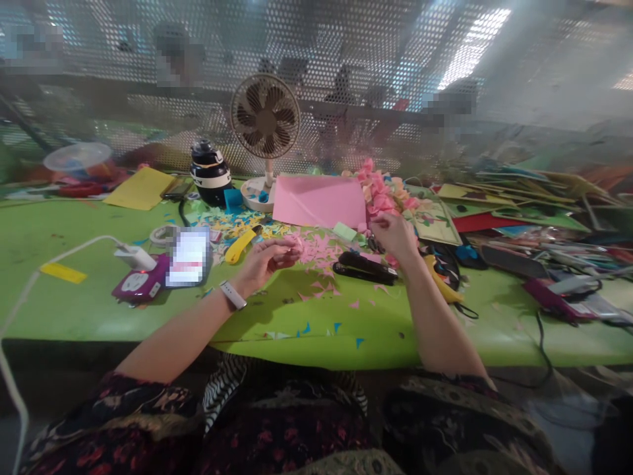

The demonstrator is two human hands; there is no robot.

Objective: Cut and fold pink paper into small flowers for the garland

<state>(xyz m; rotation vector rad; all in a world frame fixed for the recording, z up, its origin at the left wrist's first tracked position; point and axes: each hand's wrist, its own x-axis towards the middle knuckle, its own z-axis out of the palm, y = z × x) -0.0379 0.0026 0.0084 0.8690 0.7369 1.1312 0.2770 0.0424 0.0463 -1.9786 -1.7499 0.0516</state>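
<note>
My left hand, with a pale band on its wrist, pinches a small pink paper piece above scattered pink paper scraps. My right hand is closed at the fingertips near the right edge of a pink paper sheet; what it holds, if anything, is too small to tell. Just behind that hand is a heap of pink paper flowers. A black stapler lies between the hands, with a pale green paper pad above it. A yellow-handled cutter rests beside my left hand.
At the back stand a small fan and a dark bottle. Left lie a lit phone and a purple power socket with a white cable. Stacked papers and a second purple device occupy the right. A perforated screen stands behind.
</note>
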